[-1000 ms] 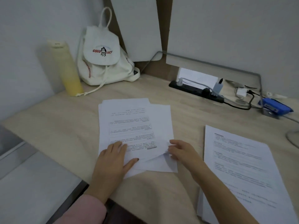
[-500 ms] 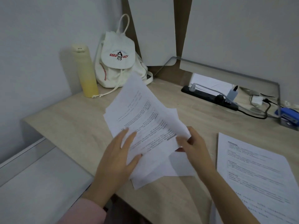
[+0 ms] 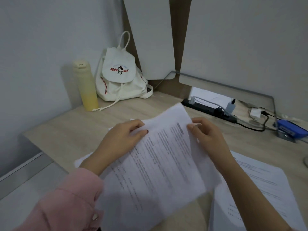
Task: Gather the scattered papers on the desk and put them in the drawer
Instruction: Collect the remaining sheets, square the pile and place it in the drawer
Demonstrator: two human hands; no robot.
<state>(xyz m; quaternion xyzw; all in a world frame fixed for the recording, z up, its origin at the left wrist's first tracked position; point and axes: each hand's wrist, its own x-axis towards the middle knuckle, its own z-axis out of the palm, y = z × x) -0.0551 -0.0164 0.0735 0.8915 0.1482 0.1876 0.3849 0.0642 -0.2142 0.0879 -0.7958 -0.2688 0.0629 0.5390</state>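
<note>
A stack of printed white papers [image 3: 160, 167] is lifted off the wooden desk [image 3: 70, 135] and tilted toward me, blurred by motion. My left hand [image 3: 120, 139] grips its upper left edge, thumb on top. Its upper right edge is pinched by my right hand [image 3: 206, 137]. Another printed sheet [image 3: 260, 185] lies flat on the desk at the right, partly under my right forearm. A white sheet edge [image 3: 80, 162] shows on the desk below the left wrist. No drawer is visible.
A yellow bottle [image 3: 85, 85] and a white drawstring backpack [image 3: 121, 77] stand at the back left corner. A black power strip [image 3: 208, 110] with cables and a blue stapler [image 3: 290, 129] lie along the back right. A lower grey surface [image 3: 25, 185] sits left of the desk.
Both hands have picked the papers up from the desk and raised them; the stack has swung closer to me and turned, with the hands now at its top edge.
</note>
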